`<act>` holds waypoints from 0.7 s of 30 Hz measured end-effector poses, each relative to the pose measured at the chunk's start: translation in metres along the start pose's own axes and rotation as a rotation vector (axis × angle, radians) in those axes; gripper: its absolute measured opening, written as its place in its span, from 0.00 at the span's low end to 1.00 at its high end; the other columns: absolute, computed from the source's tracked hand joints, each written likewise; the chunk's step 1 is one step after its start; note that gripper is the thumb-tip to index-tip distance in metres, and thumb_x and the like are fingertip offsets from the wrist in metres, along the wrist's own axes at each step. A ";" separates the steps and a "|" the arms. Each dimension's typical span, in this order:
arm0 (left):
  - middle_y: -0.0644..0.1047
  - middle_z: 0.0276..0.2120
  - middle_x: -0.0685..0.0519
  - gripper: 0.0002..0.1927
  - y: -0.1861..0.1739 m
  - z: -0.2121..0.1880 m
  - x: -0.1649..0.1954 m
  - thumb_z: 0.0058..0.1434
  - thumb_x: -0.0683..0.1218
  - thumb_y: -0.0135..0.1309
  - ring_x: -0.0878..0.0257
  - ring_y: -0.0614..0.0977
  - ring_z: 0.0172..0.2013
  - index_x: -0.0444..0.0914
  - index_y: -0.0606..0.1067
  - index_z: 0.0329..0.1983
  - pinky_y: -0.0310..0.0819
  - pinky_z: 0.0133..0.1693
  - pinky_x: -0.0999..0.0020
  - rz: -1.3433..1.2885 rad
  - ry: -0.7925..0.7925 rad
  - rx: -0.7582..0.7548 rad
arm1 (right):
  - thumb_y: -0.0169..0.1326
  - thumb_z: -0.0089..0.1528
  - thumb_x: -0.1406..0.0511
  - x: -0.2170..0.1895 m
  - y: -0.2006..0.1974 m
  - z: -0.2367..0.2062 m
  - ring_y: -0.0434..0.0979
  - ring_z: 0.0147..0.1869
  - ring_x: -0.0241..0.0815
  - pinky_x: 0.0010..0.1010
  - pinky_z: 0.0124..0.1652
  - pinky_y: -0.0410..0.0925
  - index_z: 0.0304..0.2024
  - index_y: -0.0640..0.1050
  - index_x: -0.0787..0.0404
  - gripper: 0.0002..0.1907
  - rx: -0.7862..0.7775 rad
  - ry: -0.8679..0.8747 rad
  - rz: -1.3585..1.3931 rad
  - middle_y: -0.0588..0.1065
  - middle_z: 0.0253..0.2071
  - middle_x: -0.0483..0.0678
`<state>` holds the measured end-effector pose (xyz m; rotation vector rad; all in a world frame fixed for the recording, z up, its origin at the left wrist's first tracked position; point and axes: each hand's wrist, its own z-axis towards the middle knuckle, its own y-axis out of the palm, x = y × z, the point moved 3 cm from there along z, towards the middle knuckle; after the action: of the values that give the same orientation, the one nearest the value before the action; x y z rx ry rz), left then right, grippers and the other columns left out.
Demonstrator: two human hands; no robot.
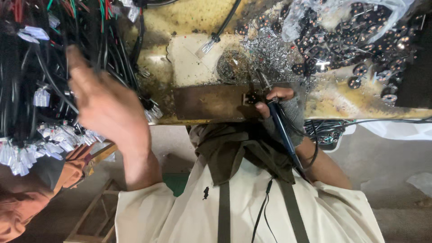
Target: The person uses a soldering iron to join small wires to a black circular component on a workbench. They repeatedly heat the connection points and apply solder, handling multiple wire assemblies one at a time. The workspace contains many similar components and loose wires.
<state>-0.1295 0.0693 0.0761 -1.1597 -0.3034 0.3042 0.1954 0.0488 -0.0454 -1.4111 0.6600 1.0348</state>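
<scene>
Left hand [105, 105] up in the air over the left part of the stained yellow workbench [198, 22], blurred, palm showing, thumb sticking up, fingers loosely spread and reaching into the big bundle of black wires with small white plastic plugs [40, 90]. Touching the wires or only close to them: cannot tell. Nothing pinched in that hand.

Right hand [281, 108] at the near edge of the workbench, in a grey fingerless glove. Fingers curled tight around the blue and black soldering iron [281, 128], held like a pen. Metal tip of the iron pointing up and away, over the rusty brown metal plate [211, 102] along the near edge. Black cord from the iron running down past the wrist.

Small dark square part with tiny pins [251, 97] sitting on the right end of the rusty plate, just beside the right thumb and just under the iron's tip.

Round dark dish full of shiny metal bits [232, 65] just behind the plate, near the middle of the workbench. Silver solder crumbs [274, 51] scattered beside it. Clear plastic bag of small round black parts with orange dots [360, 31] at the far right corner, many parts spilled out in front of it.

Another person's orange sleeve [27, 198] at the lower left, under the white plugs. Cream jacket [234, 211] with dark straps low in the middle.
</scene>
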 end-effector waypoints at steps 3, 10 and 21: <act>0.81 0.43 0.41 0.20 -0.029 -0.019 0.012 0.75 0.32 0.59 0.48 0.83 0.39 0.31 0.71 0.67 0.77 0.41 0.57 -0.090 -0.018 0.140 | 0.60 0.70 0.65 -0.007 -0.010 0.007 0.73 0.40 0.39 0.28 0.44 0.68 0.50 0.69 0.62 0.14 -0.050 0.110 0.241 0.72 0.41 0.49; 0.80 0.33 0.43 0.12 0.033 -0.106 0.082 0.60 0.47 0.61 0.44 0.82 0.33 0.36 0.81 0.44 0.73 0.35 0.52 -0.866 0.294 -1.057 | 0.56 0.72 0.63 -0.021 -0.028 0.023 0.81 0.36 0.38 0.29 0.42 0.75 0.50 0.70 0.59 0.10 -0.007 0.373 0.465 0.80 0.47 0.56; 0.82 0.36 0.45 0.09 0.056 -0.084 0.109 0.66 0.45 0.59 0.51 0.85 0.35 0.35 0.81 0.43 0.77 0.35 0.63 -1.183 0.264 -0.894 | 0.61 0.68 0.70 -0.014 -0.012 0.019 0.81 0.39 0.36 0.26 0.38 0.75 0.49 0.54 0.55 0.26 -0.034 0.358 0.677 0.80 0.44 0.51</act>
<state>-0.0012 0.0617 0.0014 -1.6388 -0.8732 -1.1208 0.1959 0.0663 -0.0257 -1.4472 1.4555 1.3190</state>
